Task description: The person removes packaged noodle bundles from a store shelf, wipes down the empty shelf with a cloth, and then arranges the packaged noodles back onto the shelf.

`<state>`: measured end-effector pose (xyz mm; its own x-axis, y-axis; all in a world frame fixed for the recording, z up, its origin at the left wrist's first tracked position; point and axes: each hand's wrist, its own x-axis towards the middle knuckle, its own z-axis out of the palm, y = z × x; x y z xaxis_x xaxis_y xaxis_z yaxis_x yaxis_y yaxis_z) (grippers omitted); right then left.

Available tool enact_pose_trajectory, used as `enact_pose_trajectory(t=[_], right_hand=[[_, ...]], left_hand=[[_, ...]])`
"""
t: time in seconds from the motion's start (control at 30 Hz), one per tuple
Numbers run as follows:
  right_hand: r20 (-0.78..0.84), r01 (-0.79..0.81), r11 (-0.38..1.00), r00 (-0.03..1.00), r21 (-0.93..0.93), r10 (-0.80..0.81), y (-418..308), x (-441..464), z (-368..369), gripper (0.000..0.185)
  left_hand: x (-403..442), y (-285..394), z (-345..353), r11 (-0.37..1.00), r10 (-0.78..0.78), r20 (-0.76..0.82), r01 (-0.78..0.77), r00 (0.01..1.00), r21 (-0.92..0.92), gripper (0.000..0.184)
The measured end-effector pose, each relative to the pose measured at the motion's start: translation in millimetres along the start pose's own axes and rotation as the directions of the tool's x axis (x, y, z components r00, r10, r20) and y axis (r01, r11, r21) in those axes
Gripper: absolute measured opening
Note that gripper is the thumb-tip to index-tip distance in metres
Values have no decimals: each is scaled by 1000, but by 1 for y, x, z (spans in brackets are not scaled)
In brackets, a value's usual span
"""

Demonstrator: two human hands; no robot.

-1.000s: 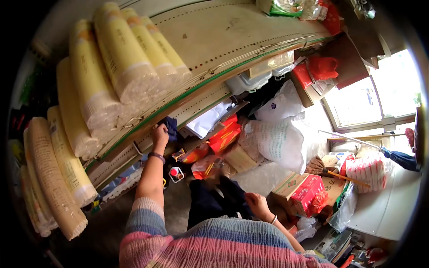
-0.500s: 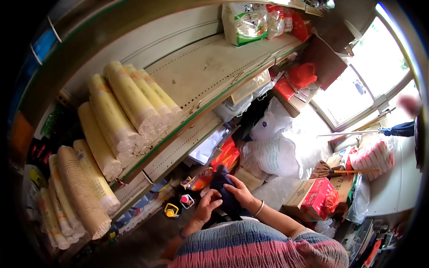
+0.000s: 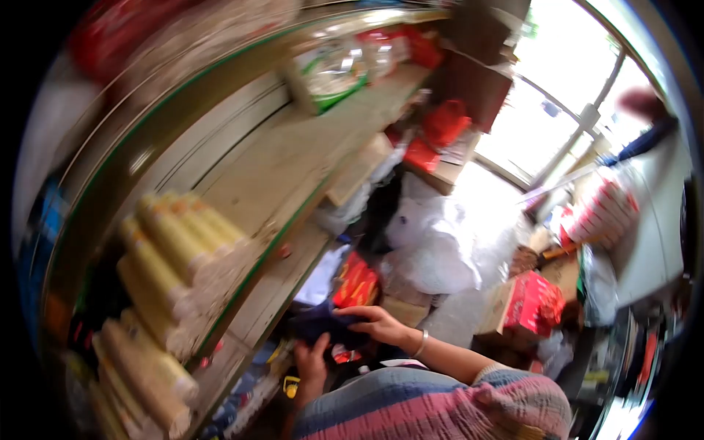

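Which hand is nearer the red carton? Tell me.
Right. In the picture, the right hand is left of the red carton; the left hand is farther left and lower.

A crumpled dark blue cloth point(image 3: 320, 323) held up between fingers point(image 3: 362, 314)

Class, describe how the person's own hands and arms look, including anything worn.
The left hand and right hand are ungloved. A narrow, pale bangle circles the right wrist. The right sleeve is short, striped in pink and blue-grey, with a pale cuff. Blur hides finer detail.
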<state>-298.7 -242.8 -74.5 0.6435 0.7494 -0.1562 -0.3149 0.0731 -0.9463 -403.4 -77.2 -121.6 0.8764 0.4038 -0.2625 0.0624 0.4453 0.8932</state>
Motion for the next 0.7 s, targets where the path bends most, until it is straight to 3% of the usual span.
enact_pose_trajectory(t=[0.07,0.17,0.27,0.37,0.47,0.5,0.53,0.6,0.7], right_hand=[[39,-15,998,999,-56,17,-17,-2,-13,41],[-8,163,981,986,-108,-165,-11,3,-29,38],[-94,112,804,974,-585,-204,0,2,-43,28],[-130,160,760,943,-630,-307,-11,-9,-48,24],[-332,207,927,891,-311,-310,8,-5,-70,23],[-324,268,963,913,19,-248,8,-8,-77,25],[-264,150,937,962,316,-65,-17,-24,-73,26],[-164,167,792,983,587,-85,-22,-33,-72,31],[-182,128,917,981,379,-61,-37,-48,-59,35]], left_hand=[[2,10,18,990,-1,-62,-7,998,-138,45],[11,26,29,992,38,73,-29,997,-119,60],[8,44,41,990,28,51,-21,998,-139,58],[9,44,48,994,71,101,-62,992,-86,59],[8,44,51,995,78,134,-69,988,-72,53],[9,40,47,997,54,118,-47,992,-62,51],[11,37,42,998,28,100,-23,995,-52,49],[16,33,38,999,-7,195,15,981,-40,45],[15,34,53,998,-30,297,45,954,-42,37]])
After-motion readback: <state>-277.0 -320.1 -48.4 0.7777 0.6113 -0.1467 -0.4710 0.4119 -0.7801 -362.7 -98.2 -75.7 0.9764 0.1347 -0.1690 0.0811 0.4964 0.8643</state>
